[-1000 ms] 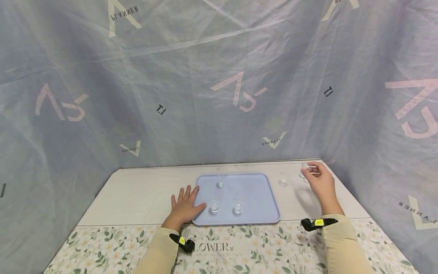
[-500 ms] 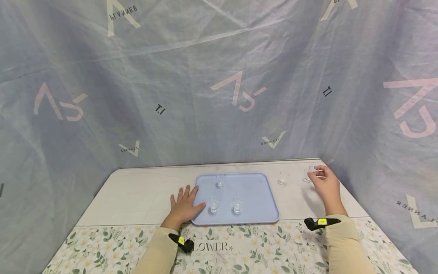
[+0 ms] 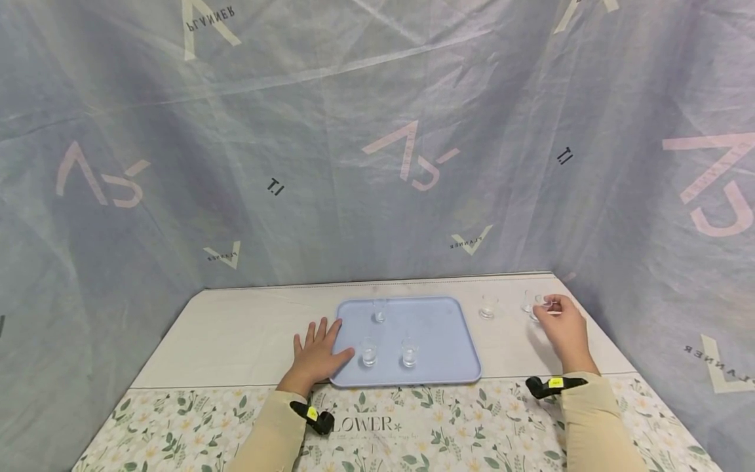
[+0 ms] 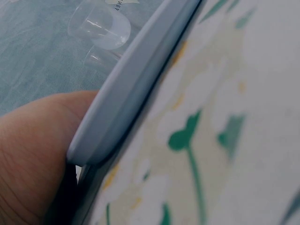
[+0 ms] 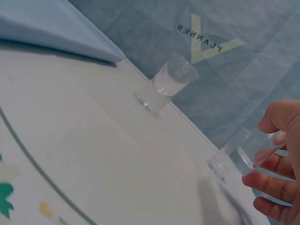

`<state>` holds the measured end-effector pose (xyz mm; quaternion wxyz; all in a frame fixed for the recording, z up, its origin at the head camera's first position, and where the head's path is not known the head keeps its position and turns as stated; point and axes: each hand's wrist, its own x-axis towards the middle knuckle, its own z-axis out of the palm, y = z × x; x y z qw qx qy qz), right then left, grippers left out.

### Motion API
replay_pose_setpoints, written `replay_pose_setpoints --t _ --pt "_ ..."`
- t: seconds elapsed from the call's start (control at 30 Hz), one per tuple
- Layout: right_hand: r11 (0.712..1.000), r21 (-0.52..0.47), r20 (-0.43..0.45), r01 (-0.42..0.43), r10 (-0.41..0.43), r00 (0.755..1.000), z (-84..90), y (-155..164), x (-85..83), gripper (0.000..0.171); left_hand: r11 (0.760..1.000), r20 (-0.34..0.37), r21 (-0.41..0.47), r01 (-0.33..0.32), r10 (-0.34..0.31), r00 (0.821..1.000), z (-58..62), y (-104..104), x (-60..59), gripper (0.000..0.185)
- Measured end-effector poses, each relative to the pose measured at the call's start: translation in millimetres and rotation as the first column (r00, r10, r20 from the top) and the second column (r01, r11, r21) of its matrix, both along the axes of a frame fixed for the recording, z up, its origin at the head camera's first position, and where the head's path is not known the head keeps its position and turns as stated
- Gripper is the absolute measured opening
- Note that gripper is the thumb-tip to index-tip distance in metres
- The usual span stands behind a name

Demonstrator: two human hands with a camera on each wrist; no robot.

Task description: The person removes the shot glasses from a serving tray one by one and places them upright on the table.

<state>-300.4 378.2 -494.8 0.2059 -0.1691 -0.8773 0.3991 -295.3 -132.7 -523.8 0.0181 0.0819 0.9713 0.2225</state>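
My right hand (image 3: 563, 326), at the right of the table, pinches a small clear shot glass (image 5: 241, 152) between thumb and fingers. Just behind it in the head view stands a similar glass (image 3: 527, 301), partly overlapped by the held one. Another shot glass (image 3: 487, 308) stands between that pair and the tray. Fingers spread, my left hand (image 3: 316, 357) rests at the left edge of the light blue tray (image 3: 436, 341), its thumb over the rim. On the tray stand three shot glasses: one at the back (image 3: 380, 312), two near the front, left (image 3: 369, 354) and right (image 3: 409, 354).
The white table (image 3: 236, 341) has a floral cloth (image 3: 194, 432) with printed lettering along its front. A grey-blue curtain (image 3: 330, 216) hangs behind the table and at both sides, close beyond the right hand.
My right hand has moved slightly right and nearer, carrying its shot glass from behind the standing one to in front of it. The left hand and tray have stayed put.
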Motion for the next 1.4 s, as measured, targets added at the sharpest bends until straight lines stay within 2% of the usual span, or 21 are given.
replay_pose_setpoints --t 0.2,0.4,0.93,1.03,1.27,1.4 --pt "0.999 0.018 0.039 -0.032 0.031 0.999 -5.6 0.8 2.4 0.040 1.000 0.002 -0.003 0.004 -0.004 1.000 -0.5 -0.4 -0.8 0.082" --pt "0.996 0.061 0.041 -0.069 0.067 0.997 -8.8 0.1 4.3 0.037 1.000 -0.003 -0.005 0.004 -0.004 1.000 -0.5 -0.9 -1.1 0.082" --pt "0.989 0.102 0.075 -0.109 0.102 0.992 -13.5 2.2 2.4 0.040 1.000 -0.009 -0.004 0.003 -0.003 1.000 -0.7 -0.8 -1.4 0.082" --pt "0.988 0.084 0.092 -0.126 0.119 0.989 -11.8 2.9 2.7 0.045 1.000 -0.024 0.007 0.008 -0.008 1.000 0.5 -1.3 -1.3 0.082" --pt "0.986 -0.001 0.154 -0.169 0.167 0.974 -5.3 1.8 1.9 0.070 1.000 -0.016 -0.001 0.005 -0.005 1.000 2.8 -1.3 0.0 0.082" --pt "0.987 0.013 0.139 -0.160 0.157 0.978 -2.0 -1.0 2.6 0.072 1.000 -0.017 0.009 0.009 -0.008 1.000 3.9 -0.6 0.7 0.081"
